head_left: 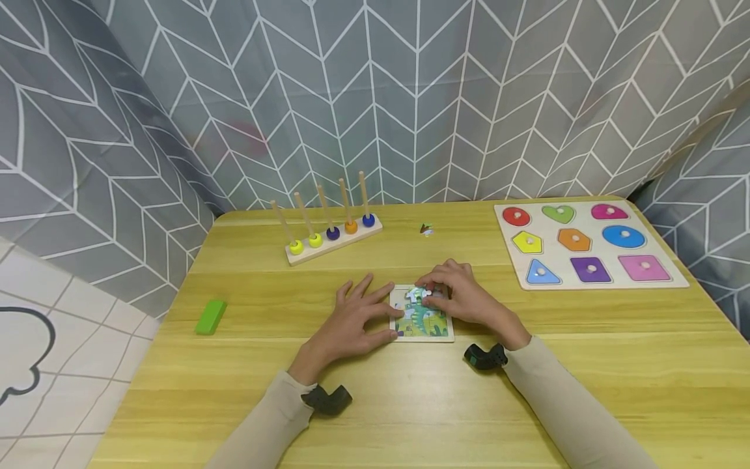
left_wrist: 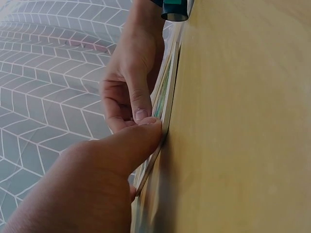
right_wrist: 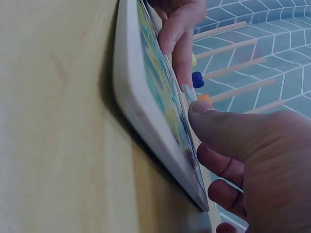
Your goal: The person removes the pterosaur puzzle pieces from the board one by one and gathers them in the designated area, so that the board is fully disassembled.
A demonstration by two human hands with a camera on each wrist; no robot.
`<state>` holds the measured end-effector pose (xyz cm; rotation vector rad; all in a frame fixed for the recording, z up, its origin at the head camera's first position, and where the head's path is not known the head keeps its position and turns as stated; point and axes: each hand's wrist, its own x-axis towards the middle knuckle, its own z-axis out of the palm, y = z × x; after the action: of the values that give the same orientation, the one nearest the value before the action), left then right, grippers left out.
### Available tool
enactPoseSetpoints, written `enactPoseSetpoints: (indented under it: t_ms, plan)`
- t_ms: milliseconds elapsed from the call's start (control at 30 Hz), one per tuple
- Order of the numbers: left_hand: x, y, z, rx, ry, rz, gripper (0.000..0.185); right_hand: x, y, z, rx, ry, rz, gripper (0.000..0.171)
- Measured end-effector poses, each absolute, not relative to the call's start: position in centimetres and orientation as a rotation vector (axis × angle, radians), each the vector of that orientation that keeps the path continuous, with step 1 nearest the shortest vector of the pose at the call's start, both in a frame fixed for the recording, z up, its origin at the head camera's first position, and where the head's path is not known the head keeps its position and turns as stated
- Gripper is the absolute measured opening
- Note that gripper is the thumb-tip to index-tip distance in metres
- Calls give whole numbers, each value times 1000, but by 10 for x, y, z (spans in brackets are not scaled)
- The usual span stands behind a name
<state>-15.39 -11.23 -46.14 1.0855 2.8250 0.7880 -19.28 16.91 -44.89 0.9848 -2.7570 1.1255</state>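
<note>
A grey chevron-patterned cloth [head_left: 375,98] hangs behind and beside a yellow wooden table [head_left: 586,365]. At its left lies a green block [head_left: 210,316]; further back stands a peg rack [head_left: 331,234] with coloured beads. In the middle, the left hand [head_left: 351,322] rests flat, fingers spread, steadying the small jigsaw puzzle [head_left: 423,319]. The right hand [head_left: 465,296] pinches a puzzle piece [right_wrist: 188,92] at the board's far edge. A stray piece [head_left: 426,228] lies beyond. A shape board [head_left: 586,244] sits right.
</note>
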Motion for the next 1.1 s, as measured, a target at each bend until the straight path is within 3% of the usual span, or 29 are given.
enactPoseSetpoints:
  t_ms: [1100]
  plan:
    - [-152,-112,-459,1070,2818,785,35,-203,184,-460,705,-2678,1200,25]
